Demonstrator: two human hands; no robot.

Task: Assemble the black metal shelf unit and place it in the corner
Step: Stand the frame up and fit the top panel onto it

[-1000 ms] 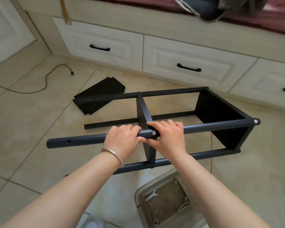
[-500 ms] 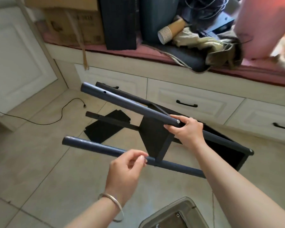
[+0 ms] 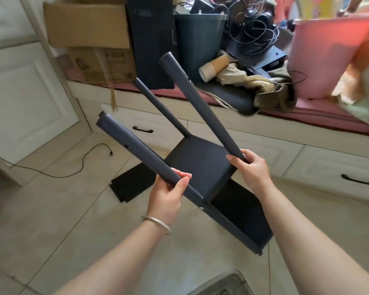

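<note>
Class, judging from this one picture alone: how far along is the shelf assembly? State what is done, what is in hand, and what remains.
Done: two shelf panels are fixed between the poles. In hand: the left hand grips the near pole and the right hand grips the far pole, tilting the frame. Left: a loose panel lies on the floor, the pole tops carry no shelf, and the unit is not in a corner.

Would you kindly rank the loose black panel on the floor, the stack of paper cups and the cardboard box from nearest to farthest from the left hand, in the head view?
From the left hand:
1. Loose black panel, on the floor just left of it.
2. Stack of paper cups, up on the bench, to the right.
3. Cardboard box, top left on the bench.
</note>
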